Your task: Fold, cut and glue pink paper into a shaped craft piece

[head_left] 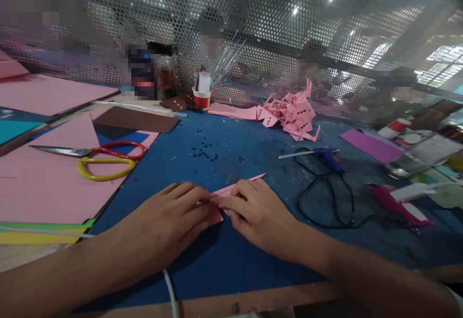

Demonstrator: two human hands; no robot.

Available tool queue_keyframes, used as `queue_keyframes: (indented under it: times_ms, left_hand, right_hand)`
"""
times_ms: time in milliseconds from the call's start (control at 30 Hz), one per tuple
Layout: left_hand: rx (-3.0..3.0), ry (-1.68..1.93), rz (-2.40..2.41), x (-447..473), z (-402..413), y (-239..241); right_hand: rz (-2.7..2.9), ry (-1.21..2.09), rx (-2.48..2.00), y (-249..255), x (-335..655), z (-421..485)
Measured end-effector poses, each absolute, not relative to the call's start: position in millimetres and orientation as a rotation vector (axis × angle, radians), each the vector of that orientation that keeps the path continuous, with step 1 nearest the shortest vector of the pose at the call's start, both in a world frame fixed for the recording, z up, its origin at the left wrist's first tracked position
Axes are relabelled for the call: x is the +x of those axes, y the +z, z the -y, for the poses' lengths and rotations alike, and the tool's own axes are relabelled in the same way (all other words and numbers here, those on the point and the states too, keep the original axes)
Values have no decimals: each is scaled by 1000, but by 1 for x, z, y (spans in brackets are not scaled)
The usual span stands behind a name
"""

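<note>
A narrow piece of folded pink paper (224,192) lies low over the blue table, its pointed end reaching out to the right. Curled fingers of my left hand (177,214) press its left part, and a pink flap shows below them. My right hand (258,209) pinches the same paper near its middle, fingertips almost meeting those of the left. Much of the paper is hidden under the fingers. Beyond the hands, tiny black paper dots (206,153) are scattered on the table.
Scissors (108,156) with red and yellow handles lie on pink sheets (54,187) at left. Cut pink paper pieces (289,113) and a paper cup (201,98) stand at the back. At right are a blue glue gun (329,158), its black cord, and a magenta glue gun (400,207).
</note>
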State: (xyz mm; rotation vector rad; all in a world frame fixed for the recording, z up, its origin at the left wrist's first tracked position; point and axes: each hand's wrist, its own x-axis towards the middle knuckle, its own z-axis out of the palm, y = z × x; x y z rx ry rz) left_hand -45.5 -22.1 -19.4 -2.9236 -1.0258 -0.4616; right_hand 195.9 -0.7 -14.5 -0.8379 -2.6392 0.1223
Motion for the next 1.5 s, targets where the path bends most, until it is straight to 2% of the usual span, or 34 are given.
queue_keyframes:
  times_ms: [1500]
  left_hand:
    - [-2928,-484,1095,-48,22,-24]
  right_hand:
    - [2865,7,-712,1,208,4]
